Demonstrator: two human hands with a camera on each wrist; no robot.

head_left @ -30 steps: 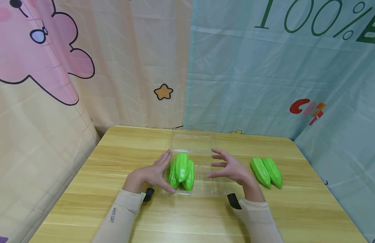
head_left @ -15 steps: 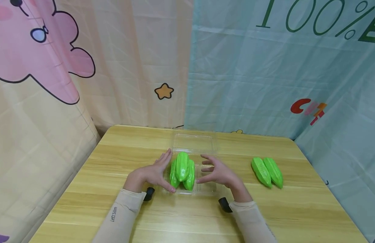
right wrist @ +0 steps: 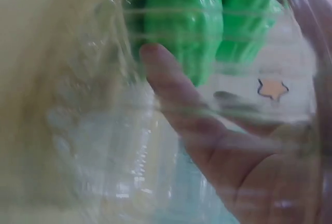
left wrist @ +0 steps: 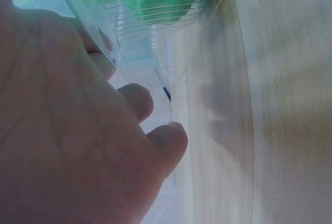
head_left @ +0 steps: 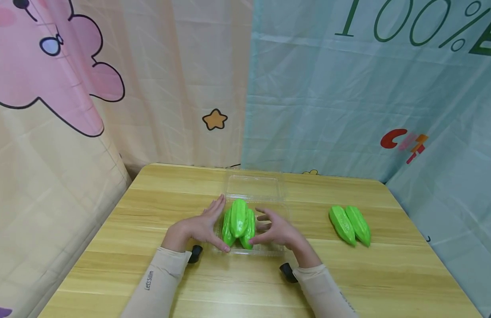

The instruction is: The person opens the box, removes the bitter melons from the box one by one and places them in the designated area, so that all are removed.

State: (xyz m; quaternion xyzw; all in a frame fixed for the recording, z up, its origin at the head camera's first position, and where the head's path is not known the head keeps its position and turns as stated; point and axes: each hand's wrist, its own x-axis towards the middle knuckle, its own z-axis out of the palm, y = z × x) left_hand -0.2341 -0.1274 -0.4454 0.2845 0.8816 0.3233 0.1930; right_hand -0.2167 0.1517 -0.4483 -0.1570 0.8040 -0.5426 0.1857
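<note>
My right hand [head_left: 275,230] has moved in beside the green fruits [head_left: 239,218], parted fingers [head_left: 267,212] empty, my spread left hand [head_left: 200,227] likely steadying the box [head_left: 267,252].

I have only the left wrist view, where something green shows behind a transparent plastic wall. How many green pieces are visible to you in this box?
Observer: In the head view, three glossy, ridged, oblong green pieces in the clear plastic box: one on top of two.
Operator: Where is the bare right hand?
Observer: Just right of these pieces; I cannot tell whether it touches them.
Operator: Are other pieces outside?
Observer: Yes, two similar green pieces side by side on the pale wooden table, right of the box.
</note>
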